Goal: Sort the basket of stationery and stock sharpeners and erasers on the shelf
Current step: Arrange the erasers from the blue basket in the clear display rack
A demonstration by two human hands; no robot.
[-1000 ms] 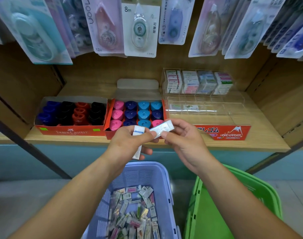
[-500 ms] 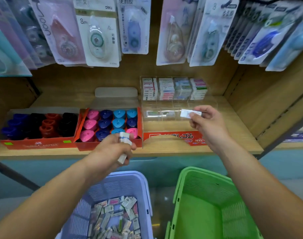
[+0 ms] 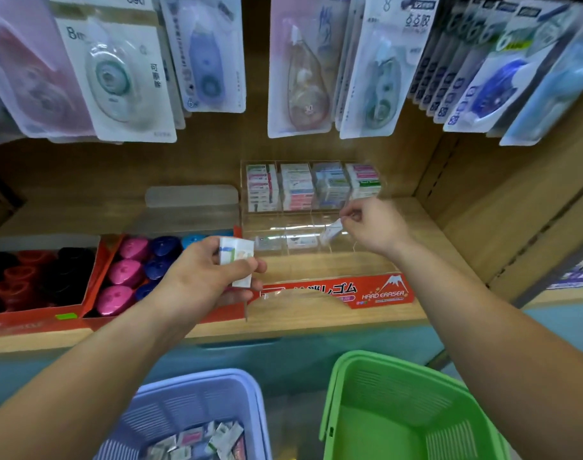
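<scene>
Nearest, the purple basket (image 3: 197,403) holds a heap of wrapped erasers (image 3: 197,441), with a green basket (image 3: 399,393) just beside it on the right. Above them the left hand (image 3: 200,280) hovers at the front of the shelf (image 3: 316,323), its grip curled round a couple of spare erasers (image 3: 238,260), which are likely the next to stock. Behind that hand sit the boxed sharpeners (image 3: 130,270).

Further in, the right hand (image 3: 374,227) has its grip pinched on one eraser (image 3: 331,232), tilted corner-down over the front row of the clear tray (image 3: 359,249). It seems to be over the third compartment from the left, though the see-through dividers make that hard to fix. The two compartments to the left each hold an eraser lying flat.

To do this well, I would level the eraser first and lower it squarely between the dividers. Let go only once it rests on the tray floor — a tilted drop could leave it propped on a wall. Knuckles should stay clear of the back-row stacks (image 3: 313,187), which stand high and look easy to topple. Correction-tape packs (image 3: 124,78) hang above, well apart.
</scene>
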